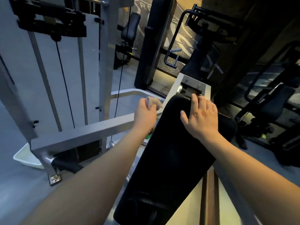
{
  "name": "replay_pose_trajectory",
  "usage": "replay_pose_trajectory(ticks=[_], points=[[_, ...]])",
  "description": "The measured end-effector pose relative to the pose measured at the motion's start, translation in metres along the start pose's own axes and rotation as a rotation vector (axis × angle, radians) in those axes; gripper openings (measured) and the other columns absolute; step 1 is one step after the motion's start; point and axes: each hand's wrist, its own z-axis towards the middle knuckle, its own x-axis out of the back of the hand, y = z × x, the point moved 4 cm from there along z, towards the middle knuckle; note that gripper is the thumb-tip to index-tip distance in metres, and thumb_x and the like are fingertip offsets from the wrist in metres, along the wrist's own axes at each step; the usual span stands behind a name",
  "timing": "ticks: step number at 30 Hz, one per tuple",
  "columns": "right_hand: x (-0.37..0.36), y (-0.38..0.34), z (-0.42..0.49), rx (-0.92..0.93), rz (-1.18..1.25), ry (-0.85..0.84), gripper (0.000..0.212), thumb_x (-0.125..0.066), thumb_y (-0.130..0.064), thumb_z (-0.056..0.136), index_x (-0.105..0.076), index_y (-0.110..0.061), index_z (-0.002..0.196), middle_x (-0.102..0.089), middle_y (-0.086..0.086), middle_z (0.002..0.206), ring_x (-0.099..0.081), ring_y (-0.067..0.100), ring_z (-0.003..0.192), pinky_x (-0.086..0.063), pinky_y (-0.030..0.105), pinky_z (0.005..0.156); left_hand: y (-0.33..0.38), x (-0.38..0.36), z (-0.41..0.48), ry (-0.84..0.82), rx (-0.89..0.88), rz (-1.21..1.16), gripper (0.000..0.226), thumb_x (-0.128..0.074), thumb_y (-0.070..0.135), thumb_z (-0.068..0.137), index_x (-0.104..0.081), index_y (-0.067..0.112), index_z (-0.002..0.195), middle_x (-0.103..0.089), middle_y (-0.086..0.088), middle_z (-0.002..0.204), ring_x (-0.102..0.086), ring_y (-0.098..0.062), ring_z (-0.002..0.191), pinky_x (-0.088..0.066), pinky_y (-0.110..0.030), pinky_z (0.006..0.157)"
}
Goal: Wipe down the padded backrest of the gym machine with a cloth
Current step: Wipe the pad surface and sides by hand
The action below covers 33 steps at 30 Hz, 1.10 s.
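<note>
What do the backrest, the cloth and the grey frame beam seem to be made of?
Backrest: black vinyl or leather over padding, probably; smooth with faint sheen.
Cloth: soft grey-beige fabric, bunched in the left hand.
Frame beam: painted metal, likely steel; square-edged, grey.

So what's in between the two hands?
In the head view, the top of the pad lies between them: the left hand grips the cloth beside it, and the right hand rests flat on it.
</note>
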Motion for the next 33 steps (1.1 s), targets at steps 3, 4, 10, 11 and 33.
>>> replay_pose_trajectory(ticks=[3, 4, 10, 11, 33], points=[[-0.009, -0.002, 0.002, -0.003, -0.039, 0.102, 0.074, -0.035, -0.061, 0.092, -0.042, -0.01, 0.144, -0.052, 0.015, 0.128, -0.051, 0.036, 0.114, -0.039, 0.048, 0.1, 0.016, -0.04, 0.001, -0.151, -0.166, 0.298, 0.032, -0.043, 0.037, 0.108, -0.052, 0.023, 0.135, -0.066, 0.003, 0.102, -0.063, -0.009, 0.093, -0.049, -0.025, 0.075], [-0.011, -0.002, 0.003, -0.009, -0.041, 0.131, 0.073, -0.037, -0.061, 0.091, -0.044, -0.01, 0.143, -0.053, 0.015, 0.126, -0.051, 0.036, 0.113, -0.04, 0.048, 0.099, 0.013, -0.046, 0.0, -0.181, -0.193, 0.315, 0.039, -0.042, 0.041, 0.108, -0.047, 0.026, 0.144, -0.068, 0.002, 0.108, -0.064, -0.01, 0.097, -0.052, -0.028, 0.081], [-0.017, 0.0, 0.003, -0.017, -0.012, 0.219, 0.073, -0.04, -0.061, 0.088, -0.049, -0.01, 0.139, -0.057, 0.015, 0.125, -0.05, 0.035, 0.112, -0.034, 0.047, 0.099, 0.017, -0.052, 0.017, -0.018, -0.207, 0.182, 0.029, -0.046, 0.039, 0.108, -0.068, 0.025, 0.094, -0.065, 0.008, 0.078, -0.059, 0.003, 0.067, -0.044, -0.023, 0.063], [-0.018, 0.001, 0.004, -0.014, -0.017, 0.216, 0.073, -0.04, -0.061, 0.088, -0.049, -0.01, 0.139, -0.057, 0.015, 0.126, -0.049, 0.034, 0.113, -0.033, 0.046, 0.099, 0.029, -0.06, 0.027, -0.026, -0.225, 0.224, 0.029, -0.048, 0.034, 0.108, -0.067, 0.023, 0.089, -0.066, 0.005, 0.078, -0.06, -0.001, 0.07, -0.045, -0.024, 0.063], [-0.02, 0.005, 0.001, 0.016, 0.02, 0.313, 0.069, -0.046, -0.057, 0.089, -0.053, -0.01, 0.138, -0.059, 0.015, 0.124, -0.053, 0.034, 0.111, -0.034, 0.044, 0.099, 0.039, -0.073, 0.043, -0.508, -0.481, 0.428, 0.041, -0.048, 0.025, 0.106, -0.056, 0.028, 0.146, -0.044, 0.015, 0.154, -0.034, -0.001, 0.144, -0.024, -0.018, 0.12]])
